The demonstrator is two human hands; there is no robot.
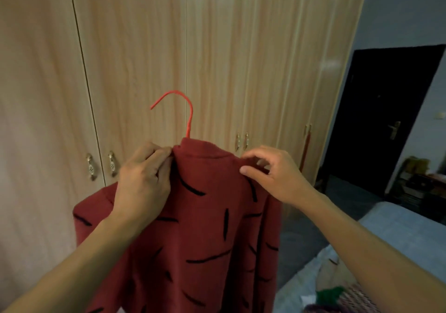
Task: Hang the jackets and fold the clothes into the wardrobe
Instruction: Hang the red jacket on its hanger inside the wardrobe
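Note:
A dark red sweater with short black dashes (205, 228) hangs on a red hanger (189, 114), whose hook sticks up above the collar. My left hand (144, 182) grips the sweater's left shoulder beside the collar, fingers curled round the cloth. My right hand (270, 170) is at the right shoulder, thumb and fingers curled and pinching at the fabric there. All of it is held up in front of the light wooden wardrobe (144, 59), whose doors are closed. The hanger's shoulders are hidden inside the sweater.
The wardrobe doors carry metal handles (112, 164) at about hand height. A dark doorway (376, 119) opens at the right. A bed with a pale cover (398, 235) lies at the lower right, with more clothes (337, 288) piled on it.

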